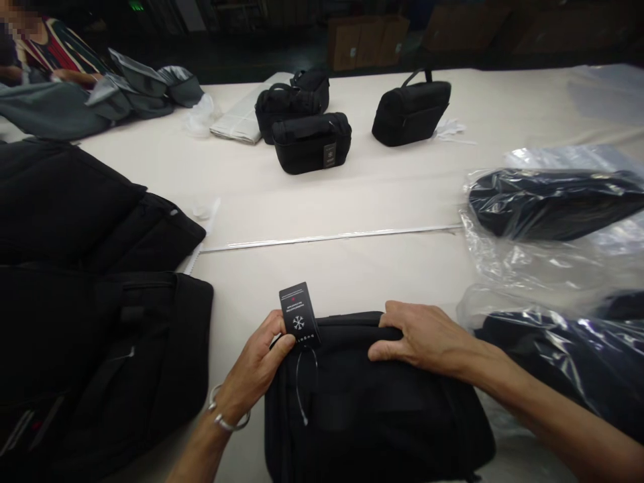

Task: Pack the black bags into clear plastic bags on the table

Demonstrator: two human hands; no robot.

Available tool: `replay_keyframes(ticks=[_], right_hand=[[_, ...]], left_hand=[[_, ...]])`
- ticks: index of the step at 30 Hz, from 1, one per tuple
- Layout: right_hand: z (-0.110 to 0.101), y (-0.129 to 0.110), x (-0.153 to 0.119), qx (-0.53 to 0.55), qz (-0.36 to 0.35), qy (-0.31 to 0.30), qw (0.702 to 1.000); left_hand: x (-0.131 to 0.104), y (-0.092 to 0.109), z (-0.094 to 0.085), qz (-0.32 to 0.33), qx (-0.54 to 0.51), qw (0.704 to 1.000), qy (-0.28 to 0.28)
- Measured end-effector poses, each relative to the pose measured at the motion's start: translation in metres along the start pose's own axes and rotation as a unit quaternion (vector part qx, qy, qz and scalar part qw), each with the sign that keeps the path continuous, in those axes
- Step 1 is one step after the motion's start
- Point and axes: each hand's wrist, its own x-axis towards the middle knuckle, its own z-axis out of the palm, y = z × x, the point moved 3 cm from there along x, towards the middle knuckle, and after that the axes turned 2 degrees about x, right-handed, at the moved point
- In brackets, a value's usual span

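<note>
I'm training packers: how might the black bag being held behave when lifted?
The black bag may flex, its surface looking like soft fabric. It seems unlikely to roll, with that broad, flattish front. The snowflake hang tag might swing: the thin cord below it looks slack.

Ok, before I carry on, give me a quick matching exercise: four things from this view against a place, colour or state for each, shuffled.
Things
1. left hand
2. right hand
3. hang tag
4. cardboard boxes

Descriptions
A. brown, beyond the table
B. on the top edge of the black bag, with no bangle at its wrist
C. dark, with a white snowflake
D. silver bangle at its wrist

Pairs: 1-D, 2-B, 3-C, 4-A
</note>
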Motion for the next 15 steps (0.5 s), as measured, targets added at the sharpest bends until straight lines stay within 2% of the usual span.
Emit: replay_keyframes(ticks=[4, 7, 10, 15], right_hand=[[0.002, 0.002, 0.000, 0.031, 0.038, 0.001, 0.999], [-0.001, 0.006, -0.001, 0.090, 0.037, -0.012, 0.995], [-0.011, 0.015, -0.004, 0.152, 0.035, -0.070, 0.985], [-0.025, 0.028, -0.015, 0.195, 0.036, -0.162, 0.967]], left_hand=[[0.000, -0.002, 0.003, 0.006, 0.014, 1.000, -0.009], [-0.003, -0.002, 0.001, 0.023, 0.036, 0.999, -0.007], [-0.007, 0.000, -0.002, 0.051, 0.064, 0.997, 0.007], [-0.016, 0.002, -0.002, 0.089, 0.111, 0.990, 0.024]])
